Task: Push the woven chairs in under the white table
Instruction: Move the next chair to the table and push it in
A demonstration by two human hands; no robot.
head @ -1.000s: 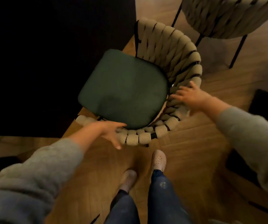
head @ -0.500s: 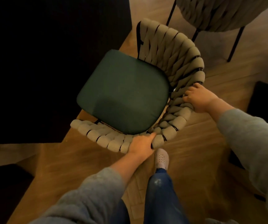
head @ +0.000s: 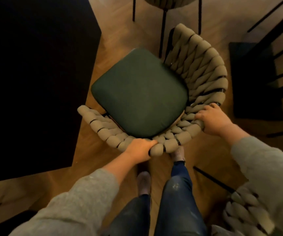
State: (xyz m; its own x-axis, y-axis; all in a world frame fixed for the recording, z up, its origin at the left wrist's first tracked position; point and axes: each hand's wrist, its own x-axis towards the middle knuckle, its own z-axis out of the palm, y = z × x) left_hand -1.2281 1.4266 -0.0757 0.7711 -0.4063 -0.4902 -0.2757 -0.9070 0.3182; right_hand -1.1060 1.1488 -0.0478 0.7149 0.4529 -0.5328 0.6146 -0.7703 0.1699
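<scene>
head view, looking straight down. both hands are on the woven chair (head: 205,68) right now. my left hand (head: 140,149) sits on the near edge of the rope rim, fingers curled over the top and clamped on it. my right hand (head: 212,119) has the rim further round to the right, where the back starts to rise, fingers wrapped over the cords and gripping too. grey sleeves (head: 79,201) run down both arms.

the green cushion (head: 140,92) fills the seat and it's out in the open, not beneath the table (head: 35,74), which takes up the left side and reads dark in this light. the chair stands on the wooden floor (head: 93,167) just beside the table's near corner, turned at an angle to it. the left tip of the rim reaches the table's edge; under it or only against it, i cannot tell.

a second woven chair (head: 168,0) shows at the top, only its underside and thin black legs. a third woven chair (head: 243,213) pokes in at the bottom right, close by my right elbow. my jeans (head: 176,201) and shoes (head: 144,183) are right behind the chair's back rim.
</scene>
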